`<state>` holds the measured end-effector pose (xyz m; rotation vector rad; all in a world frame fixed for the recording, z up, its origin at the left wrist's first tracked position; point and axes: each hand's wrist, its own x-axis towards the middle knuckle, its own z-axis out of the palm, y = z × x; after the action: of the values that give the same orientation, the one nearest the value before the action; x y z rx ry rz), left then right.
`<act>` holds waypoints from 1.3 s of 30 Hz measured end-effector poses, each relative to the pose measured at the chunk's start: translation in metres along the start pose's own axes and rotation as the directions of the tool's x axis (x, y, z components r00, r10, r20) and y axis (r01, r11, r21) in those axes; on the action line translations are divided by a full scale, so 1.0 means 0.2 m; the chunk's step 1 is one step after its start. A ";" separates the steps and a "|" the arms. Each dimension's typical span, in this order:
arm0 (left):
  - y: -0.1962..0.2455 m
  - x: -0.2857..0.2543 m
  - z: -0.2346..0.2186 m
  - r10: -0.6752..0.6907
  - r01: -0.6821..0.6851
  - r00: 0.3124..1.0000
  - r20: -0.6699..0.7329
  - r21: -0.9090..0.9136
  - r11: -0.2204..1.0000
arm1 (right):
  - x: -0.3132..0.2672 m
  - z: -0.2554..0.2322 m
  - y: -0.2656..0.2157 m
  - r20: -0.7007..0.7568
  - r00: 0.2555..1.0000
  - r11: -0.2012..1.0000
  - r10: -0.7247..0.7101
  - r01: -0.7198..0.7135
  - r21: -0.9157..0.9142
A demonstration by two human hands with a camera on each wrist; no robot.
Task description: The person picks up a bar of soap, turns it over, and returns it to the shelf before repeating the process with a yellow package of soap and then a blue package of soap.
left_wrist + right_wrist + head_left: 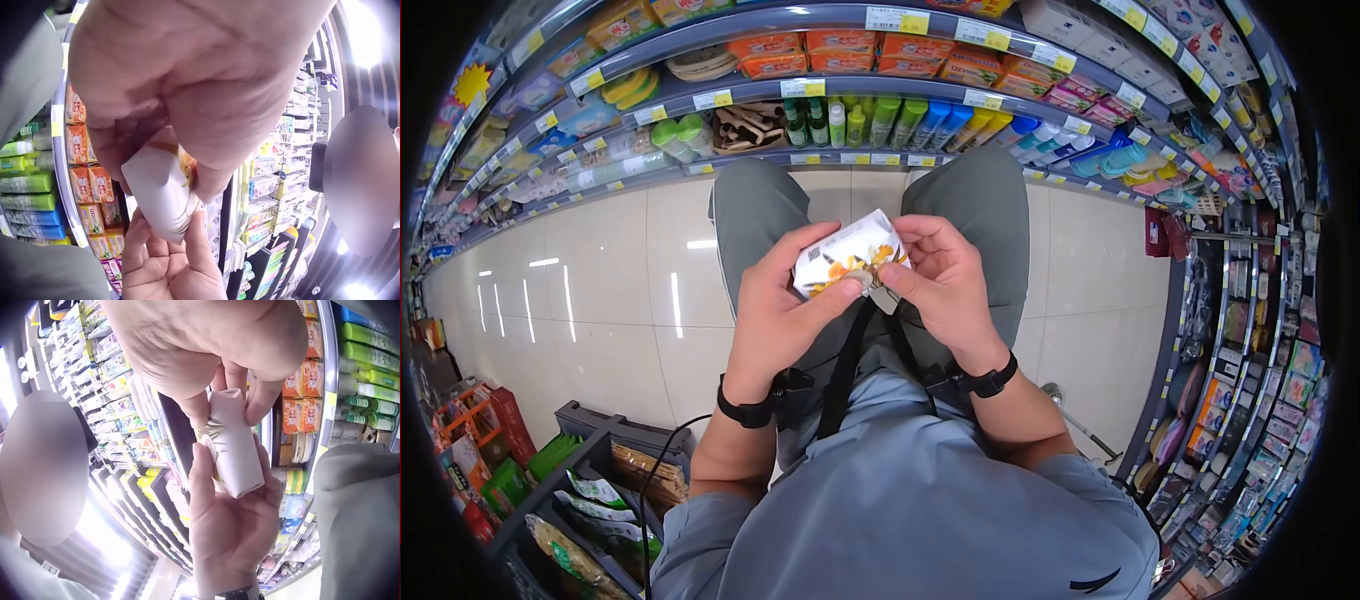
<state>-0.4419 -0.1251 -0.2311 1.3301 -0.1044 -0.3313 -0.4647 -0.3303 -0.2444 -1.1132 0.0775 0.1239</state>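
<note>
A small white box-shaped pack [840, 250] with orange and yellow flowers is held above the lap in the head view. The left hand [785, 295] grips its left end, thumb on the front face. At the other end the right hand [940, 285] pinches it between thumb and fingers. Both thumbs lie near a round, silvery piece [862, 278] at the pack's lower edge. In the left wrist view the plain white side of the pack [159, 187] shows between the hands; in the right wrist view the pack [234, 447] hides part of the fingers.
Shelves [750, 95] of orange packs and green, blue and yellow bottles stand in front of the knees. More shelving [1230, 370] curves along the right. A dark rack [605, 440] with bagged goods is at lower left, and tiled floor [610, 270] lies between.
</note>
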 end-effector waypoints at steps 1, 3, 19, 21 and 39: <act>0.02 0.00 0.00 -0.046 0.045 0.999 0.009 0.101 0.994 | 0.00 0.00 -0.01 0.002 1.000 1.000 -0.002 0.002 0.004; 0.06 0.00 0.01 -0.086 0.083 0.996 0.004 0.210 0.974 | 0.02 0.00 -0.03 0.008 1.000 1.000 -0.012 0.012 -0.006; 0.77 0.31 0.12 0.674 -0.594 0.644 0.362 0.792 0.142 | 0.36 -0.48 0.33 0.079 0.925 0.822 0.370 -0.366 0.436; 0.93 0.45 0.14 0.685 -0.550 0.622 0.379 0.834 0.038 | 0.35 -0.43 0.30 0.039 0.915 0.877 0.402 -0.397 0.270; 1.19 1.38 -0.16 0.576 -0.098 0.649 0.497 0.805 -0.585 | 0.35 -0.41 0.34 -0.020 0.944 0.939 0.329 -0.330 -0.099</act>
<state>-0.1303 -0.1285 -0.0412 2.9583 -0.8941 1.2243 -0.4046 -0.3705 -0.3502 -1.1947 0.2642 0.4304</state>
